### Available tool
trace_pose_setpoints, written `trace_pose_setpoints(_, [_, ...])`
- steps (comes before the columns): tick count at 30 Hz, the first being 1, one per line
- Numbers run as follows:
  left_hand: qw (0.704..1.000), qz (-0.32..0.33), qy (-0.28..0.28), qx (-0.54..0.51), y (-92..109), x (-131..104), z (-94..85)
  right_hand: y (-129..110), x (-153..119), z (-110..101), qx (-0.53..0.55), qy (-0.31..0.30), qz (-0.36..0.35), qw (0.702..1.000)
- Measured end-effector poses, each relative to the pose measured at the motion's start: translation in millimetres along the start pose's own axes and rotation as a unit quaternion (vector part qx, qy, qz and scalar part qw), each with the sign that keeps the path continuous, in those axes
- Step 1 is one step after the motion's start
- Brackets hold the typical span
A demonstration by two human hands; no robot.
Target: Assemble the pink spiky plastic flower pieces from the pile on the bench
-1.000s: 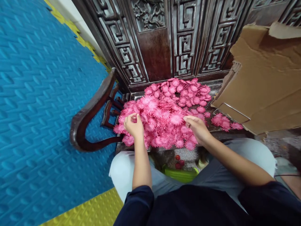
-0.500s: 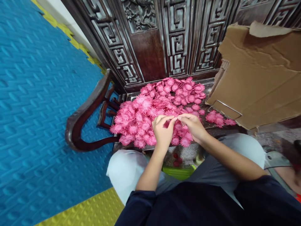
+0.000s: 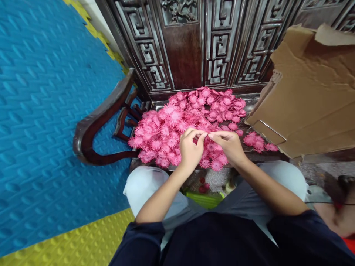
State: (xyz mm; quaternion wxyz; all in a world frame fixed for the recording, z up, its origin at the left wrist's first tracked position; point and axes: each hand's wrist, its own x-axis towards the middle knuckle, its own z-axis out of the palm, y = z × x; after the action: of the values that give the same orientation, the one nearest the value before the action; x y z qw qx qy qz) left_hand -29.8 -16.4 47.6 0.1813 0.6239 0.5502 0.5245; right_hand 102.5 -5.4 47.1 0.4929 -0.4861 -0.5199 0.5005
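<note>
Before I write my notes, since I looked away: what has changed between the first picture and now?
The left hand has moved right, to the right hand; the two now touch, or nearly so, over the pink flowers. Whether they hold anything, I cannot tell. The cardboard and armrest stayed put.

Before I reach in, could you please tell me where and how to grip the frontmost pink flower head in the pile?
Pinch the pink flower head by opposite petal edges, probably best from the near side: it lies at the front of the pile, facing the camera, petals splayed.
</note>
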Motion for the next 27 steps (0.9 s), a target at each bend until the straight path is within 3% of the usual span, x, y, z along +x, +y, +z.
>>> trace_pose_setpoints(6, [0.998, -0.016, -0.056, -0.024, -14, 3, 2.0, 6, 1, -5, 0.020, -0.014, 0.048, 0.999])
trace_pose_setpoints(10, [0.998, -0.021, -0.040, -0.043, -28, -4, 6.9, 19, 6, -8, 0.050, 0.007, 0.070, 0.996])
trace_pose_setpoints(15, [0.997, -0.022, 0.055, -0.051, -40, -1, -1.5, 30, 10, -8, 0.104, 0.019, 0.078, 0.991])
trace_pose_setpoints(21, [0.970, -0.045, 0.239, -0.006, -66, 17, -33.6, 37, 16, -20, 0.126, 0.072, 0.103, 0.984])
trace_pose_setpoints(24, [0.961, -0.038, 0.268, 0.065, -84, 26, -47.0, 40, 15, -18, 0.132, 0.063, 0.123, 0.981])
trace_pose_setpoints(27, [0.960, -0.065, 0.237, 0.133, -103, 34, -55.4, 42, 12, -15, 0.132, 0.037, 0.142, 0.980])
